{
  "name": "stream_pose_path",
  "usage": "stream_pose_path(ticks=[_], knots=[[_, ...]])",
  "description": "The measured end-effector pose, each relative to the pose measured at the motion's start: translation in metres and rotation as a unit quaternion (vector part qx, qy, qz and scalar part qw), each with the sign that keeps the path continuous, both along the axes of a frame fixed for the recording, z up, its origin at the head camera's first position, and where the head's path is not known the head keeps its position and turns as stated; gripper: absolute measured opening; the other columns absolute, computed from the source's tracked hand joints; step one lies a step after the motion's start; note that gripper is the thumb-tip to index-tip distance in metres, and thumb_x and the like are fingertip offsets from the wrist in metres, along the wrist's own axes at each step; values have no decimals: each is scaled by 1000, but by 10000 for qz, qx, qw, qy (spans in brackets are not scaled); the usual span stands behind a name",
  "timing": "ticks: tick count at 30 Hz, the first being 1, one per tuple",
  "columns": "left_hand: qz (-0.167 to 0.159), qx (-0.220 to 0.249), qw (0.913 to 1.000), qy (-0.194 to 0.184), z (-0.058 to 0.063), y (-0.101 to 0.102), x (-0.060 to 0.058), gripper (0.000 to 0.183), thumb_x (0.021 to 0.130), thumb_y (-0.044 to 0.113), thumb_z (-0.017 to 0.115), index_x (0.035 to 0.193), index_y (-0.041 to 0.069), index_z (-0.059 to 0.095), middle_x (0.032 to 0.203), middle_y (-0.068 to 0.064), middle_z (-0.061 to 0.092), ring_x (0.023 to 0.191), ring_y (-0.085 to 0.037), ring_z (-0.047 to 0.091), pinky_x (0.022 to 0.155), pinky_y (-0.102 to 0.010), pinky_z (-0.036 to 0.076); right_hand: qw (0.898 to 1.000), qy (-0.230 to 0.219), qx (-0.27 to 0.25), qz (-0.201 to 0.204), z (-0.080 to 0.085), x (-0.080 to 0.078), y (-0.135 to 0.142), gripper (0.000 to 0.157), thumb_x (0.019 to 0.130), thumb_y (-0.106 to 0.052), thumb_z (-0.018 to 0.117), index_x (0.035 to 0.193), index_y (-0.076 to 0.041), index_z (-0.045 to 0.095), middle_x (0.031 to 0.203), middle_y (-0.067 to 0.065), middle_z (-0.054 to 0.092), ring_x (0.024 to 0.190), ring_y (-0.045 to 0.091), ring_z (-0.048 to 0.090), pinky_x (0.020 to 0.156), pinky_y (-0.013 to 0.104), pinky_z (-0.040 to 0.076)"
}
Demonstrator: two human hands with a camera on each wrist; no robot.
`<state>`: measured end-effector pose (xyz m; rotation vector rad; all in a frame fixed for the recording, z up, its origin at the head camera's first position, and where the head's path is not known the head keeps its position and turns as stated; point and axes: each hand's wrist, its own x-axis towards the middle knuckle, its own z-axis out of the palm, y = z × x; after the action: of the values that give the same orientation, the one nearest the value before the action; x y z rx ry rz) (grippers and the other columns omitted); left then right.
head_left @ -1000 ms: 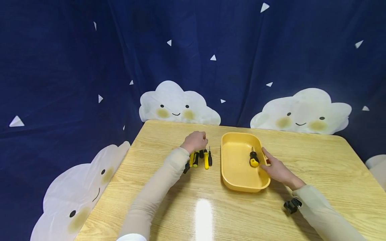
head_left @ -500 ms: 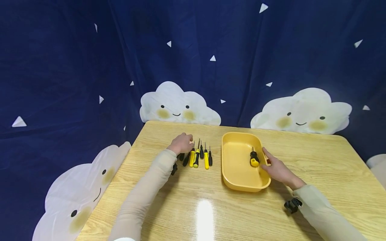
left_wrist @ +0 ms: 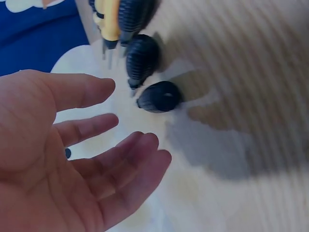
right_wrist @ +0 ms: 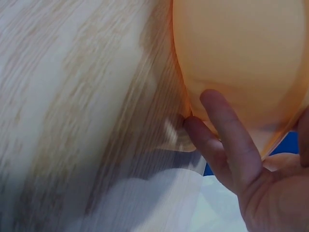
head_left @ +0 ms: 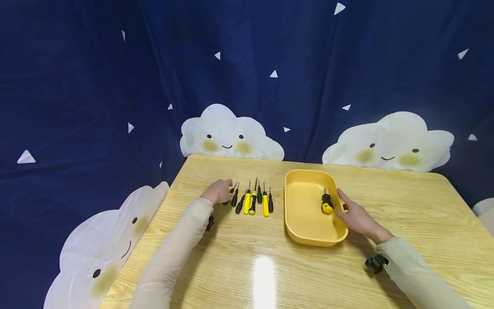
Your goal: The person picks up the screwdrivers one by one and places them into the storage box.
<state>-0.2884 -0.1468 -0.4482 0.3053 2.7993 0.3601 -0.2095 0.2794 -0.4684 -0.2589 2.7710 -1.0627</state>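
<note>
My left hand (head_left: 219, 192) is over the left end of a row of screwdrivers, its fingers extended and holding nothing. In the left wrist view, its fingertips are close to a black-handled screwdriver (left_wrist: 161, 96), with another black screwdriver (left_wrist: 144, 59) beside that one. The row also has a yellow screwdriver (head_left: 266, 206) and a yellow-and-black one (head_left: 252, 205). At the right, my right hand (head_left: 359, 219) holds the side of a yellow plastic bin (head_left: 308, 238), thumb at the rim and fingers against the outer wall (right_wrist: 231, 58). A stubby black-and-yellow screwdriver (head_left: 326, 203) lies inside the bin.
Everything stands on a light wooden table (head_left: 216, 262). Behind it hangs a dark blue curtain (head_left: 247, 56) with white clouds and triangles, falling along the back and left edges. A black wrist camera (head_left: 376, 263) sits on the right sleeve.
My left hand has moved left along the row, uncovering several screwdrivers that it hid before. The right hand, the bin and the stubby screwdriver have stayed in place.
</note>
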Motion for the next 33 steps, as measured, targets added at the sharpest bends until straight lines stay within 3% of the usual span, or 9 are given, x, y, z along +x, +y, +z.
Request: stream_pose_path(ticks=[4,13,16,22,26,29,33], knots=[[144,14,9999,87,-6,-2,1,42,94,15,56,133,1,46,119,-16,57,108,-32,54,86,-43,46,10000,-5,5,-4,1,1,-1,75,93,-12,54,150,-1,6,121,38,47,104,41,52,72,36,48],[461,-362,9974,418,-17,1,-2,16,87,10,61,102,6,59,96,-12,57,85,-26,54,70,-40,47,10000,-60,56,-3,2,3,-2,75,94,-12,54,150,0,5,131,39,40,112,46,48,79,43,49],[465,-429,9969,457,-20,3,-4,15,87,10,62,101,6,60,94,-12,58,85,-26,56,67,-41,48,10000,-50,78,-1,3,3,-2,75,94,-12,54,150,0,5,128,40,42,110,46,49,78,42,49],[434,-442,9963,603,-24,7,-7,30,89,8,59,118,4,59,104,-15,61,93,-29,59,71,-42,51,10000,-17,68,5,3,2,-2,75,94,-12,55,150,0,5,125,39,44,108,44,51,77,41,49],[500,-415,9959,628,-28,8,-9,33,89,8,59,121,3,58,105,-15,63,88,-28,61,66,-39,51,10000,41,68,9,2,1,-2,74,94,-11,55,149,2,8,123,39,47,106,43,53,76,40,50],[598,-385,9956,607,-29,9,-11,29,89,8,59,117,2,60,96,-13,63,77,-24,60,59,-36,50,9999,89,58,1,0,1,-2,74,93,-10,56,149,2,9,123,39,47,106,44,53,77,40,50],[795,-295,9949,552,-27,9,-11,14,89,10,59,100,1,63,87,-12,59,65,-21,54,51,-32,45,10000,74,66,-5,1,2,-2,74,93,-10,55,149,2,8,126,39,44,108,45,52,76,40,50]])
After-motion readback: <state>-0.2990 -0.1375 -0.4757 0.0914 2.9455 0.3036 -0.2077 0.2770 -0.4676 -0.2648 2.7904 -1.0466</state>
